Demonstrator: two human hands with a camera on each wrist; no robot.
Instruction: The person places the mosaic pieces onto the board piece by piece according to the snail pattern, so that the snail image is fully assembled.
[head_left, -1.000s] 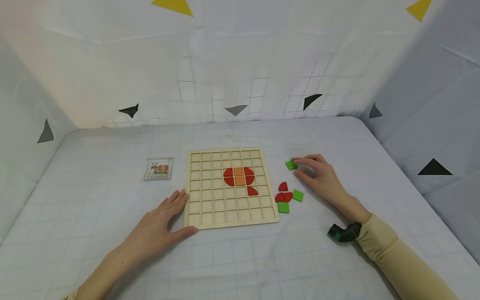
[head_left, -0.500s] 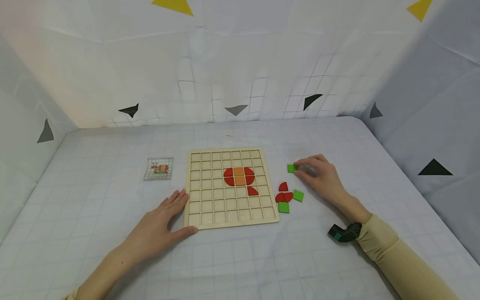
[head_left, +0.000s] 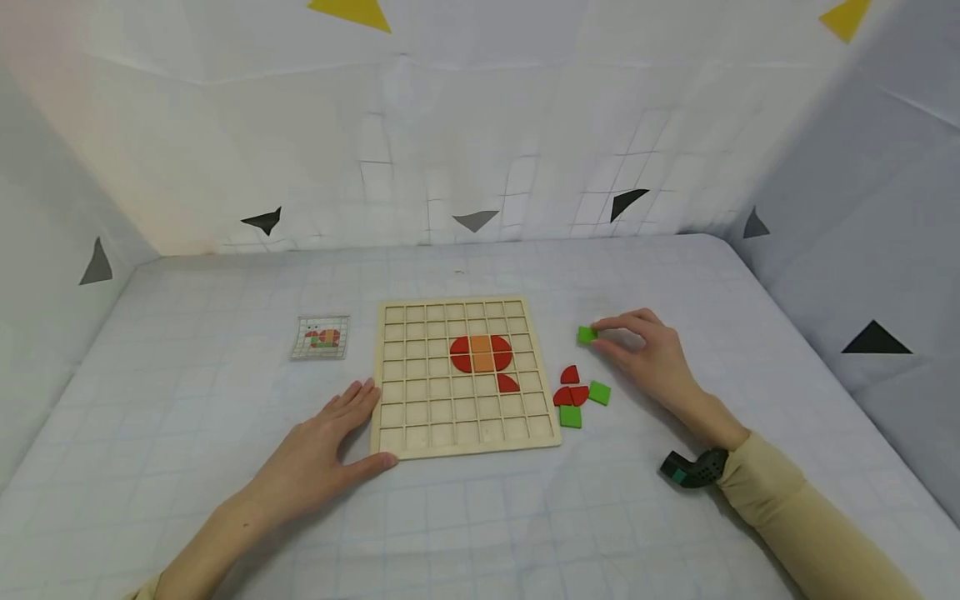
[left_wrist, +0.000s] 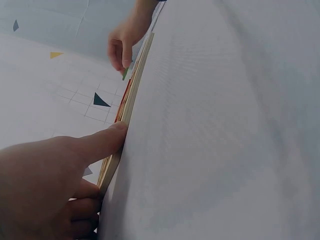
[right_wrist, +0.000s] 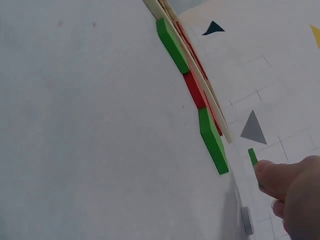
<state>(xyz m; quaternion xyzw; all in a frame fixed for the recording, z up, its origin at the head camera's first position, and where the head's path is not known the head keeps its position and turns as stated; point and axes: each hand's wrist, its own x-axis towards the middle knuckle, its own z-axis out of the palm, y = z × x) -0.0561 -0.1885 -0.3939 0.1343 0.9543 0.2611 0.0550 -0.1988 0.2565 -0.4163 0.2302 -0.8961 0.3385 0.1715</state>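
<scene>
My right hand [head_left: 651, 358] pinches a green square tile [head_left: 587, 335] between thumb and fingers, to the right of the wooden grid board [head_left: 442, 412]. In the right wrist view the held green tile [right_wrist: 253, 157] stands off the table surface. My left hand [head_left: 318, 446] rests with extended fingers along the board's left edge, its thumb at the near left corner. On the board, red quarter-round tiles [head_left: 460, 362] flank two orange tiles [head_left: 482, 352], forming a rounded shape. Another red quarter-round tile [head_left: 507, 383] lies just below it.
Beside the board's right edge lie several red quarter-round tiles [head_left: 570, 375], with a green tile [head_left: 599, 392] and another green tile [head_left: 571, 417] close by. A small gridded picture card [head_left: 321, 337] lies left of the board. White cloth walls [head_left: 480, 125] surround the table.
The fingers of my right hand have drawn together on the far green tile, which has turned and shifted slightly. My left hand and the board have stayed in place.
</scene>
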